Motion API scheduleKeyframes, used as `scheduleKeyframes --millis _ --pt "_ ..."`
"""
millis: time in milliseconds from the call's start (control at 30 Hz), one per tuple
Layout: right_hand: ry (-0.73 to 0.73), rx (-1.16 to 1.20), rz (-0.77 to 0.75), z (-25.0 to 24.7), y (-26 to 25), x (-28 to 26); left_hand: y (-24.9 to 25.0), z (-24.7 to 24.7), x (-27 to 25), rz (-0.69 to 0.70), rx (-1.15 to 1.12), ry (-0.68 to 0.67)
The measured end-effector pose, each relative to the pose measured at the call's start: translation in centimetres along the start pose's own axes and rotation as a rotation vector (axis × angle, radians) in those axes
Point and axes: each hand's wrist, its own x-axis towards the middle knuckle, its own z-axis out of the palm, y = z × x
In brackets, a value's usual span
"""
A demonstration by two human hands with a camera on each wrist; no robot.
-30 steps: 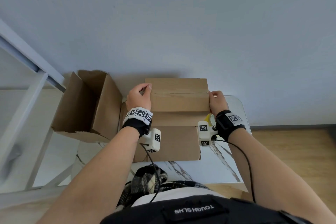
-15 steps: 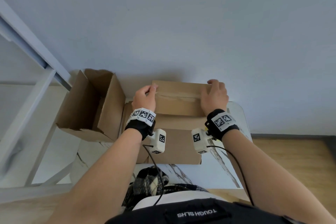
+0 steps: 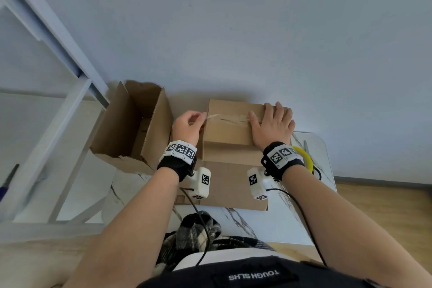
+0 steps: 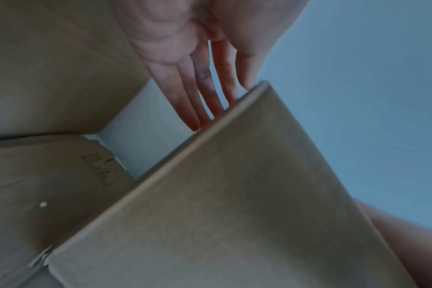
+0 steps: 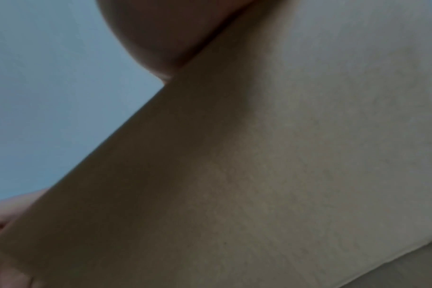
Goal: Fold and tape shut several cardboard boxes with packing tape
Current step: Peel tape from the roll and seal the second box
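Clear tape [image 3: 216, 116] is pinched by the left hand [image 3: 188, 126] while the right hand [image 3: 272, 125] presses flat-fingered on the closed box [image 3: 230, 134]

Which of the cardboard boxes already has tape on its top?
The box under both hands: clear tape runs along its closed top seam. The box to its left stands open, with no tape visible.

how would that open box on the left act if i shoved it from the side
The open box would probably slide or tip easily: nothing shows inside it, and it stands tall, leaning near the table edge. Its thin walls and ragged front flap would likely flex rather than stay stiff. It might bump the taped box beside it.
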Motion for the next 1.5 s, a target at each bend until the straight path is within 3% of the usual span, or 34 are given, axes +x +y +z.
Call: scheduleKeyframes --millis 267,433,667,767,1033,1500 --pt "0.026 -0.050 0.009 0.2 0.5 -0.1 -1.6 0.8 1.7 -0.235 -0.038 -0.180" --pt "0.030 -0.074 0.005 0.3 0.4 -0.3 -1.1 1.4 1.6 -0.277 0.042 -0.225" --pt "0.023 -0.080 0.010 0.3 0.2 0.0 0.5 0.0 1.7 -0.194 -0.043 -0.048" --pt "0.020 -0.082 0.011 0.2 0.1 0.1 1.5 -0.7 2.0 -0.126 -0.133 -0.033" --pt "0.019 -0.091 -0.003 0.2 0.1 0.1 2.4 -0.9 0.4 -0.061 -0.105 0.126" --pt "0.018 -0.080 -0.016 0.2 0.2 -0.1 3.3 -1.6 0.2 0.046 -0.038 0.175"
